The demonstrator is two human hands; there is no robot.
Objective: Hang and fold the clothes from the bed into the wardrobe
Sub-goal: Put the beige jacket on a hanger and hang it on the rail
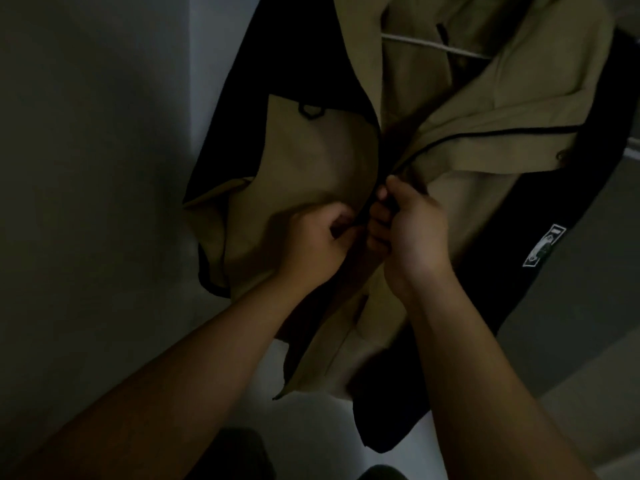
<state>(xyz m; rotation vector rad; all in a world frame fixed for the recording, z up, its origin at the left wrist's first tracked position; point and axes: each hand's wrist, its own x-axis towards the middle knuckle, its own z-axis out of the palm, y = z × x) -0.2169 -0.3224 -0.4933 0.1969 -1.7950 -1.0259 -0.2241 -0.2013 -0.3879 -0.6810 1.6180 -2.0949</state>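
Dim grey wall (86, 168) fills the left, and just beside it a tan-and-black jacket (311, 161) hangs open-fronted from a white hanger (433, 46). The left hand (311, 244) pinches one front edge and the right hand (412, 230) curls round the other, the two hands nearly touching. The cloth looks soft, light and limp, so the firmer trimmed front edges seem the best hold, pulled gently lest the jacket slide off the hanger.

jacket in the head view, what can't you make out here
Hanger: head view, only a pale bar shows; the jacket collar and top edge hide its hook.
What the hands pinch: head view, left hand and right hand cover it; dim, blurred.
Sleeve patch: head view, too small to read.
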